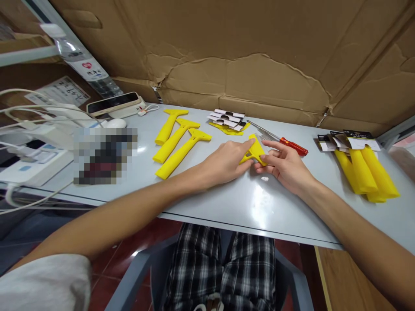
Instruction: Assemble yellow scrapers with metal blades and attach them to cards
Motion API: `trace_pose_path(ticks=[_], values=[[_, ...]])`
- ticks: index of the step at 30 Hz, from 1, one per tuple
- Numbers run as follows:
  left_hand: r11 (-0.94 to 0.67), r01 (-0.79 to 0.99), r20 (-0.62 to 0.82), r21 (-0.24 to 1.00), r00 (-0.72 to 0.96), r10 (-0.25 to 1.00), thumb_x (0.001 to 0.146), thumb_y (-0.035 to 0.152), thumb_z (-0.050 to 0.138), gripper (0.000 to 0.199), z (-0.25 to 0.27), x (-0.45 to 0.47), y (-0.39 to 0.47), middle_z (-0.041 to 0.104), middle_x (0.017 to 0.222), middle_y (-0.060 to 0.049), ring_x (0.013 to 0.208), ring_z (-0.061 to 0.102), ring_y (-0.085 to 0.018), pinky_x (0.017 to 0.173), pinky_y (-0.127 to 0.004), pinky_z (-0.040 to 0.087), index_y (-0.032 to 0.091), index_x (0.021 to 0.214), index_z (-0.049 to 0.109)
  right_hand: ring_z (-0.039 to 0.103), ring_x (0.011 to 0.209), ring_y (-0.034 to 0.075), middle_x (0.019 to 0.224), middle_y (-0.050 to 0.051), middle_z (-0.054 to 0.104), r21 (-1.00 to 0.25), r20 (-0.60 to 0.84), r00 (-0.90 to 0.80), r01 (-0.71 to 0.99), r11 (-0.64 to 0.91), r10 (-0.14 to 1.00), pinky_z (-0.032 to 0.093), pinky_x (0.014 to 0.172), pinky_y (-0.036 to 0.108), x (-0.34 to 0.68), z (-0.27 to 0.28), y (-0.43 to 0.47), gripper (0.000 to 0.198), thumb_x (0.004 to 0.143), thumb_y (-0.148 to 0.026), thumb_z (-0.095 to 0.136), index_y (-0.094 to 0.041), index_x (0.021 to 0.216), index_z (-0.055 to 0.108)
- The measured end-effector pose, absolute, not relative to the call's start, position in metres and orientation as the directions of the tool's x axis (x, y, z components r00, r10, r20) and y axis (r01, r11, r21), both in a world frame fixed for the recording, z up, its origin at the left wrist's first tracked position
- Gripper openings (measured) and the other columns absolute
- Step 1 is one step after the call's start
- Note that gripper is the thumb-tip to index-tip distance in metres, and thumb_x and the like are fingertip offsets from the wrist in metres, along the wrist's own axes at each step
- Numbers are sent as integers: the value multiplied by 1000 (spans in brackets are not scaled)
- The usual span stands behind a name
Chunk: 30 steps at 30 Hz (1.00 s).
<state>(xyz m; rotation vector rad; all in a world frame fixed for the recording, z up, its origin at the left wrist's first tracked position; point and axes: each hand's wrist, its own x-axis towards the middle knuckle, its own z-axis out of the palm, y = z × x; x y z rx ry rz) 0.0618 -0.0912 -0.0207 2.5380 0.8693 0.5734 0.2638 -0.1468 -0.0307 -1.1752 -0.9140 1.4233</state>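
My left hand pinches a yellow plastic scraper between thumb and forefinger, above the middle of the table. On the scraper's right edge, my right hand closes its thumb and fingers. The scraper's lower part is hidden behind my left hand. Just beyond my right fingers lies a red-handled screwdriver. Three yellow T-shaped scraper handles rest side by side left of my left hand. Behind my hands sits a small pile of white and black cards with flat yellow pieces under it.
Several yellow handles with black and white cards lie at the right. At the left are a power strip with cables, a phone and a plastic bottle. Cardboard walls off the table's back. A small white scrap lies below my hands.
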Motion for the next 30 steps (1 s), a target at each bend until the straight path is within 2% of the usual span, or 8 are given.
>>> trace_pose_path(ticks=[7,14,17,20,23,26,27,30], values=[[-733,527,238,430,717,655,98,28,57,35,-21,61,-89,77,102,-13,89,70,-26,77,-33,46,18,130,65,72,80,18,81,0,60,-965,-170,-1,-201,-167,985,66,81,38,263,-29,-147,72,76,-28,86,-17,140,54],[-706,499,261,502,691,674,90,21,61,42,-22,60,-87,75,96,-12,85,68,-26,79,-35,46,18,131,69,73,78,20,87,4,68,-977,-166,-9,-137,-166,986,67,79,39,267,-31,-145,76,76,-45,88,-19,138,53],[-682,497,270,536,665,696,87,20,62,41,-23,60,-82,75,94,-11,81,66,-25,82,-37,48,17,126,73,72,73,19,89,8,69,-995,-94,70,9,-95,993,64,66,33,280,-31,-137,70,79,-66,79,-16,125,61],[-626,486,280,610,606,744,82,21,66,39,-21,61,-78,75,91,-8,78,64,-23,82,-37,50,18,120,76,68,66,16,85,9,68,-967,63,170,256,18,983,57,58,27,296,-34,-128,65,82,-73,73,-13,107,67],[-439,407,161,801,560,813,80,20,67,41,-15,63,-77,71,79,-4,63,61,-18,68,-33,51,19,120,75,63,62,11,80,7,68,-856,213,156,506,107,964,53,60,24,307,-40,-123,50,91,-62,66,-13,99,71],[-129,237,-45,963,613,789,82,21,68,16,-9,65,-77,59,60,0,46,50,-12,49,-27,42,18,97,70,61,69,11,82,5,69,-688,311,52,702,187,949,50,70,25,311,-46,-122,33,93,-44,62,-15,100,76],[-33,168,-82,985,636,768,82,22,69,8,-8,65,-77,56,58,1,44,47,-10,46,-26,39,19,89,66,60,70,11,83,5,69,-629,332,11,747,213,943,49,73,26,312,-47,-121,29,92,-40,62,-16,102,77],[177,-8,-125,984,674,728,78,21,71,15,-10,67,-75,57,62,0,42,44,-7,39,-23,31,20,78,56,58,73,12,85,5,69,-492,344,-96,829,267,934,46,80,29,313,-50,-120,28,91,-33,61,-19,108,78]])
